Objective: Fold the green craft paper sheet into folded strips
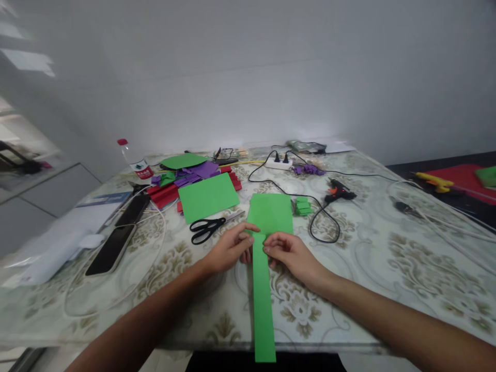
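Pinching the far end of a green strip [263, 310] with our left hand [232, 247] and right hand [289, 253], we have it over the counter [360, 268]'s near edge, below a green sheet [271, 212]. Far left, a bottle [134, 157]'s red-and-white label [143, 170] bears writing too small to read.

A long, narrow green paper strip [263, 299] is seen laid lengthwise, nearly straight and flat-faced, its near end extended past the front edge of the bench [360, 258]. Its far end is met by the near side of a green paper sheet [271, 213], roughly rectangular and lying flat, with slightly offset edges visible at its left. Whether strip and sheet are joined cannot be determined; their junction is partly covered.
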The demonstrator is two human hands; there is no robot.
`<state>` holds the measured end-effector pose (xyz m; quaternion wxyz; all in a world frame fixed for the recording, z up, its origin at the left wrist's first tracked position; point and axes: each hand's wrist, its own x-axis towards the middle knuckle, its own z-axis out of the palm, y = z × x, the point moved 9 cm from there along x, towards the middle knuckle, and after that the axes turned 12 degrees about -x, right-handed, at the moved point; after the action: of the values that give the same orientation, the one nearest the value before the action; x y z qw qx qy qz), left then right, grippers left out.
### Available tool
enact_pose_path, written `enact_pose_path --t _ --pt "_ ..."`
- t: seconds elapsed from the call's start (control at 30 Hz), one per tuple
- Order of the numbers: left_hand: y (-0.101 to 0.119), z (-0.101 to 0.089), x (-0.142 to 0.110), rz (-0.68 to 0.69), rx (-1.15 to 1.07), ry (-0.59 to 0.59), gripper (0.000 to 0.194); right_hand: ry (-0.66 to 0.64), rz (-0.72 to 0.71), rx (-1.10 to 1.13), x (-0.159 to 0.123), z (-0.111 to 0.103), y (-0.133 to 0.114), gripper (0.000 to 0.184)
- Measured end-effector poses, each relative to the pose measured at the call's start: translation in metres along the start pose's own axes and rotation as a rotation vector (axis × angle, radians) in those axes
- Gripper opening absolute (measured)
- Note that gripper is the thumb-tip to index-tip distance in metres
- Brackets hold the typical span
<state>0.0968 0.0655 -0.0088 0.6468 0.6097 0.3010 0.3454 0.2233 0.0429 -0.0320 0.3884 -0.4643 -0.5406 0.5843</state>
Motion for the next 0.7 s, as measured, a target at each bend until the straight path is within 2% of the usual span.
enact_pose_path --t 0.37,0.7 --pt "0.0031 -0.0056 0.0012 0.006 0.013 0.003 0.045 0.008 0.014 0.056 -0.0006 -0.0007 0.0005 0.037" --pt "0.0015 -0.0006 -0.0007 0.016 0.069 -0.019 0.043 0.000 0.000 0.062 0.0001 0.0000 0.0014 0.036"
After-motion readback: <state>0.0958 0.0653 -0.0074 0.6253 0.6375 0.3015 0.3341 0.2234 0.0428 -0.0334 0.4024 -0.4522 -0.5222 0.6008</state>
